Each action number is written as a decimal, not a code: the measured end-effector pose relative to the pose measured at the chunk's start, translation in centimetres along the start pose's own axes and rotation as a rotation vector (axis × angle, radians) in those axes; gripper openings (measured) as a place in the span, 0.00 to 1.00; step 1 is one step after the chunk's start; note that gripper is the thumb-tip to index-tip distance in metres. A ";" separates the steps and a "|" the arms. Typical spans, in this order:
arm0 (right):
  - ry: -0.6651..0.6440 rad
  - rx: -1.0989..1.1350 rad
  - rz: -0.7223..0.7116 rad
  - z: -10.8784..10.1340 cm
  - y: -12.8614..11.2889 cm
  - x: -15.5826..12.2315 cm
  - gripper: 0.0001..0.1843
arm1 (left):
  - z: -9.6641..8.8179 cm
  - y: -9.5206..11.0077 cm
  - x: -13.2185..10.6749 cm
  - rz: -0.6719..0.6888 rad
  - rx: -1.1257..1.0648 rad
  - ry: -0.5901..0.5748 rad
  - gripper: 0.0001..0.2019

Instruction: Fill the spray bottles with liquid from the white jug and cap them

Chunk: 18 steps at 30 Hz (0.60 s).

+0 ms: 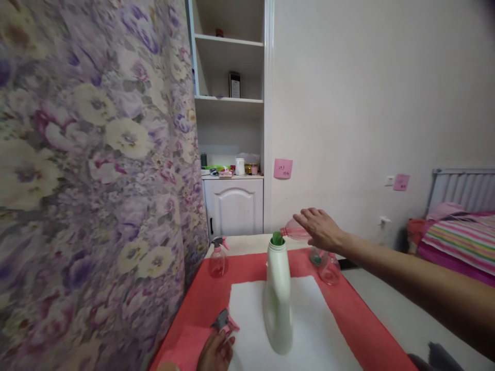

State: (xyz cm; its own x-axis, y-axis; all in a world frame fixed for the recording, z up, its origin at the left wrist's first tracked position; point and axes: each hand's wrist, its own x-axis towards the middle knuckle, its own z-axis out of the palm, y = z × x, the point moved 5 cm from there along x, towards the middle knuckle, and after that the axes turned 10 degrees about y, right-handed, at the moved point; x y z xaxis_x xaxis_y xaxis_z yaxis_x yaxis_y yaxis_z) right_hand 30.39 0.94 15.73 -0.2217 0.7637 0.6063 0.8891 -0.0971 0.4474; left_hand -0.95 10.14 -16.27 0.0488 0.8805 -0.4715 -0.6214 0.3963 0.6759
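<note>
While a clear bottle (pixel 296 233) is gripped sideways by the right hand (pixel 320 229), its neck at a green, funnel-like piece (pixel 277 238) atop a smooth, pale jug (pixel 279 299), pouring seems under way; steady tilting is called for. The jug is set on matte white paper (pixel 309 304), between the table's (pixel 359 314) side edges. Nearer the left edge, a grey-and-pink spray head (pixel 223 320) seems pinched by the left hand (pixel 216 353).

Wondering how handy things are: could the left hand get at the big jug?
Probably yes: between the left hand and the jug I see only white sheet, nothing standing in the way.
</note>
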 end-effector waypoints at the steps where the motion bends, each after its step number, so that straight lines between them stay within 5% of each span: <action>1: 0.000 -0.001 -0.002 0.0 0.0 0.0 0.41 | 0.0 0.0 0.0 -0.003 -0.001 -0.002 0.11; 18: 0.003 -0.006 -0.031 -0.4 -0.2 0.4 0.39 | 0.2 0.4 -0.7 0.003 -0.026 -0.001 0.09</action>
State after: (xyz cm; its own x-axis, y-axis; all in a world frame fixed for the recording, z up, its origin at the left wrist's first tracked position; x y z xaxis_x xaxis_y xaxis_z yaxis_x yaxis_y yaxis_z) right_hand 29.91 0.97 16.15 -0.2502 0.7646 0.5939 0.8795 -0.0770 0.4697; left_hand -1.06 9.69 -15.57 0.0475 0.8822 -0.4685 -0.6417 0.3864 0.6625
